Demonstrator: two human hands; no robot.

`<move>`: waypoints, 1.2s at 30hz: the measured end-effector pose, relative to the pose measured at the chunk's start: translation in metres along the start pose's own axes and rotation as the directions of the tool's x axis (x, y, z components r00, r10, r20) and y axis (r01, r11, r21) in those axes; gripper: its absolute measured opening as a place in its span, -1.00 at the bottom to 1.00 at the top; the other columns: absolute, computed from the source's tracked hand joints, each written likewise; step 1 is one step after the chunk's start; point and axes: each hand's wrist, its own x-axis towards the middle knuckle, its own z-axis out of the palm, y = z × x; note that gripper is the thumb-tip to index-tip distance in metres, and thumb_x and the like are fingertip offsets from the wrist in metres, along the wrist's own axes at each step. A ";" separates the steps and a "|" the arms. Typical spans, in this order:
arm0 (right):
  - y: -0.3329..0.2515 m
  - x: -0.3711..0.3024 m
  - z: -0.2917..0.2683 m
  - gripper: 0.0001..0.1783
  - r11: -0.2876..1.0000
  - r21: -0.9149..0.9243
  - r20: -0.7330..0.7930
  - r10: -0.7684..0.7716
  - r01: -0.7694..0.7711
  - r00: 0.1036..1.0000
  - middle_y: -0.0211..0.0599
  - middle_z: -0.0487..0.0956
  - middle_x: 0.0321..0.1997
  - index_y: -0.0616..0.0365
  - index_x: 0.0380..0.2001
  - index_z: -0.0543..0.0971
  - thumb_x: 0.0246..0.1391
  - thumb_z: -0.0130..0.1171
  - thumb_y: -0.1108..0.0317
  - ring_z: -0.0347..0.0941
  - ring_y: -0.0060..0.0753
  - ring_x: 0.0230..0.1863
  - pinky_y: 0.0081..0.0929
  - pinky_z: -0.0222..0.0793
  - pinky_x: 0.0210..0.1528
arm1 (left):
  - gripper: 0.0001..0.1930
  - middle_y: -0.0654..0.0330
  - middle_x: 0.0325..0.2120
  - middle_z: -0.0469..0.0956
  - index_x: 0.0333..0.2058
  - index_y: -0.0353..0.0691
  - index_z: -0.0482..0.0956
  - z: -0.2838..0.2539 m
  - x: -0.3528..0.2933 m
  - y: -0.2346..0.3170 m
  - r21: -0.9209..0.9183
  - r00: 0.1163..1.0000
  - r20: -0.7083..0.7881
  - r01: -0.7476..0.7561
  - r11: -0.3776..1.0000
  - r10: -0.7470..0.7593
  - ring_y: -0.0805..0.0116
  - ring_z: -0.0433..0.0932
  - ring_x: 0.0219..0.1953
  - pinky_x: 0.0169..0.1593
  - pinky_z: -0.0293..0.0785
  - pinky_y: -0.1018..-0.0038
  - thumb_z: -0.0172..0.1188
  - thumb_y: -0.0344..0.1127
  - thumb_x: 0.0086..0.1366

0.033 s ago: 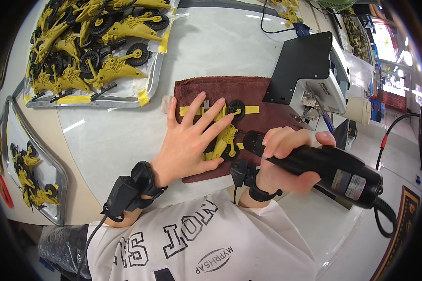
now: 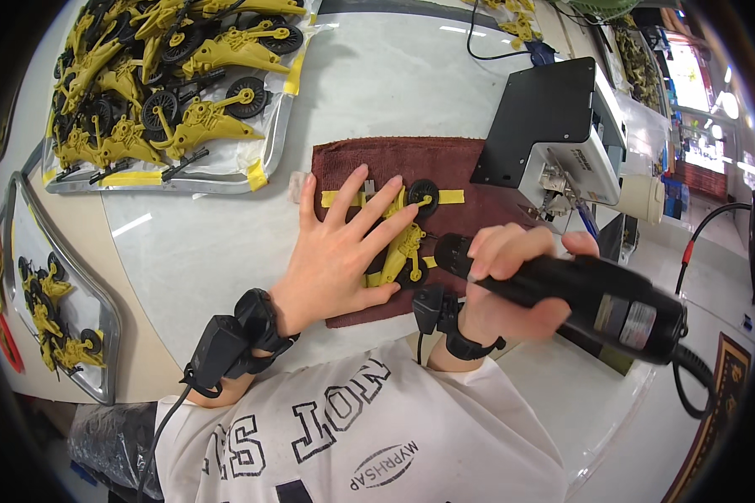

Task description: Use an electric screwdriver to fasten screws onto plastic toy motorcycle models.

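A yellow toy motorcycle (image 2: 405, 241) with black wheels lies on a dark red cloth (image 2: 445, 159). Spread flat over its left part is my left hand (image 2: 335, 251), fingers apart, with the index and middle fingertips and the thumb touching the yellow body. My right hand (image 2: 512, 277) is wrapped round a black corded electric screwdriver (image 2: 596, 298), its nose pointing left at the motorcycle's side. The thin tip by the yellow frame is hard to make out, so I cannot tell whether it touches. Strips of yellow tape (image 2: 451, 196) run across the cloth beside the toy.
A metal-rimmed tray (image 2: 268, 159) heaped with yellow-and-black motorcycles stands at the far left. Another tray (image 2: 107, 335) at the near left holds a few more. Right of the cloth stands a black-and-white boxy machine (image 2: 537, 126). The screwdriver's cable (image 2: 698, 377) hangs at the right.
The screwdriver's rear end and its label have shifted and turned slightly in my right hand. My left hand and the motorcycle stay put.
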 end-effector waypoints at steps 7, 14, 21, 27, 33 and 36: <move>0.004 -0.010 -0.004 -0.42 0.993 0.115 0.070 -0.027 0.019 0.997 -0.07 0.47 -0.49 0.18 -0.07 0.16 -0.04 0.26 0.25 0.40 -0.31 -0.56 -0.35 0.37 -0.43 | -0.15 0.27 0.23 0.09 0.12 0.07 0.27 0.001 0.003 0.001 0.003 1.000 0.010 -0.012 1.000 0.012 0.07 -0.03 0.28 0.18 -0.36 -0.20 0.35 0.00 -0.26; 0.002 -0.017 -0.010 -0.41 0.981 0.154 0.004 -0.122 0.120 0.993 -0.06 0.47 -0.47 0.22 -0.08 0.16 0.00 0.21 0.13 0.41 -0.27 -0.59 -0.30 0.39 -0.42 | -0.19 0.26 0.22 0.12 0.11 0.09 0.30 0.001 0.001 0.003 0.032 1.000 -0.015 0.002 0.999 -0.001 0.01 -0.06 0.29 0.21 -0.44 -0.15 0.31 0.04 -0.23; -0.010 0.001 -0.011 -0.14 0.991 -0.109 -0.017 -0.076 0.073 0.997 -0.28 0.37 -0.61 0.19 0.18 -0.01 0.05 -0.09 -0.25 0.28 -0.39 -0.74 -0.42 0.24 -0.64 | -0.22 0.25 0.20 0.15 0.11 0.08 0.31 0.009 0.005 0.010 0.024 1.000 -0.027 -0.015 1.000 0.016 -0.02 -0.09 0.29 0.21 -0.44 -0.13 0.27 0.07 -0.19; -0.022 0.012 -0.015 -0.16 0.972 0.183 0.259 -0.190 0.145 0.947 -0.12 0.46 -0.48 0.15 0.20 -0.10 0.04 0.10 0.04 0.39 -0.25 -0.61 -0.32 0.36 -0.50 | -0.21 0.20 0.07 0.28 0.08 0.09 0.34 0.007 -0.001 0.008 -0.076 0.989 -0.146 -0.047 0.996 0.036 0.07 0.08 0.21 0.19 -0.35 -0.11 0.30 0.01 -0.26; -0.039 0.012 -0.021 -0.23 0.980 0.174 -0.009 -0.097 0.097 0.995 -0.19 0.39 -0.56 0.15 0.16 -0.03 0.06 0.06 0.00 0.35 -0.30 -0.68 -0.36 0.30 -0.60 | -0.30 0.17 -0.05 0.38 -0.04 -0.01 0.47 0.012 0.000 0.019 -0.069 0.950 -0.291 -0.144 0.987 0.118 0.11 0.27 0.05 0.21 -0.26 0.01 0.27 0.04 -0.29; -0.036 0.010 -0.016 -0.23 0.993 0.103 0.046 -0.056 0.051 0.997 -0.22 0.39 -0.58 0.14 0.16 -0.02 0.06 0.05 -0.02 0.35 -0.31 -0.68 -0.38 0.29 -0.62 | -0.31 0.17 -0.07 0.39 -0.06 -0.03 0.47 0.014 -0.003 0.018 -0.046 0.952 -0.284 -0.131 0.990 0.113 0.14 0.29 0.02 0.21 -0.22 0.02 0.28 0.00 -0.30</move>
